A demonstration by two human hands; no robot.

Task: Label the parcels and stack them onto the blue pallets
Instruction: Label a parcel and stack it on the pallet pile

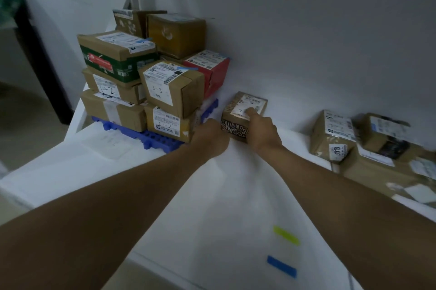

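**Operator A:** Where is the small parcel lying relative to the hands?

**Operator B:** It is sitting on the white table, just right of the blue pallet and close to the far wall. Both arms are reaching out to it. The right hand is resting on its near right edge, with a finger extending onto the white label on top. The left hand is lying at the parcel's near left corner, between the parcel and the pallet.

**Operator A:** How are the hands holding it?

**Operator B:** The right hand is curling around the near right corner while the finger is pressing on the label. For the left hand, I cannot tell; its fingers are hidden behind the knuckles, and contact with the parcel is not clear.

**Operator A:** What is occupying the pallet?

**Operator B:** The stacked parcels are sitting on it in several layers, most of them brown, one red, one green-sided, several bearing handwritten numbers.

**Operator A:** And elsewhere?

**Operator B:** More parcels are waiting at the far right of the table. A yellow-green strip and a blue strip are lying near the table's near edge, well apart from both hands.
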